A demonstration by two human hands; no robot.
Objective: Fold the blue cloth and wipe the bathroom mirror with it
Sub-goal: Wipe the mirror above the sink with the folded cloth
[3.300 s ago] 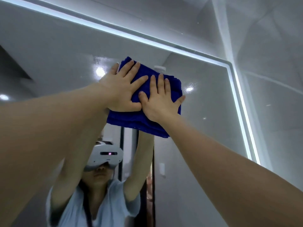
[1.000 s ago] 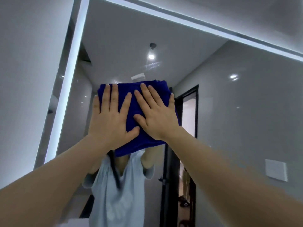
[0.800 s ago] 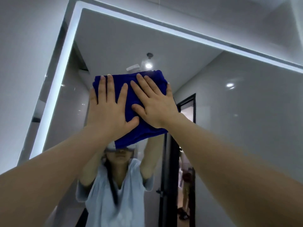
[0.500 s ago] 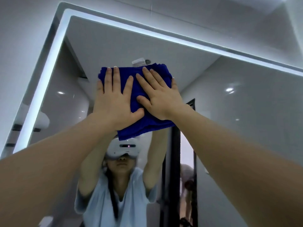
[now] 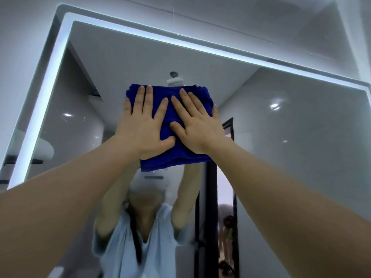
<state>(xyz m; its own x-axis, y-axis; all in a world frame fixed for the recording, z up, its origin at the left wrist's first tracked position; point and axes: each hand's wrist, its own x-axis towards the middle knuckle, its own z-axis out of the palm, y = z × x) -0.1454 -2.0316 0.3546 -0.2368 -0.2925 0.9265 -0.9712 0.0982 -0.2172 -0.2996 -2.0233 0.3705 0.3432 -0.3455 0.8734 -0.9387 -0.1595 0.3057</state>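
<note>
Bare mirror (image 5: pixel 291 137) glass lies free to the right and left of the blue cloth (image 5: pixel 170 121); the lit frame (image 5: pixel 180 43) closes the top and left edges.

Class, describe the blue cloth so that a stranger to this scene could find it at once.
Find the mirror with its lit border. High on the glass, near its top middle, the left hand and right hand lie flat on the cloth. It is folded, and the only deep blue thing among greys.

surface: bathroom mirror (image 5: pixel 291 137) | on it: folded blue cloth (image 5: pixel 170 117), pressed flat against glass
</note>
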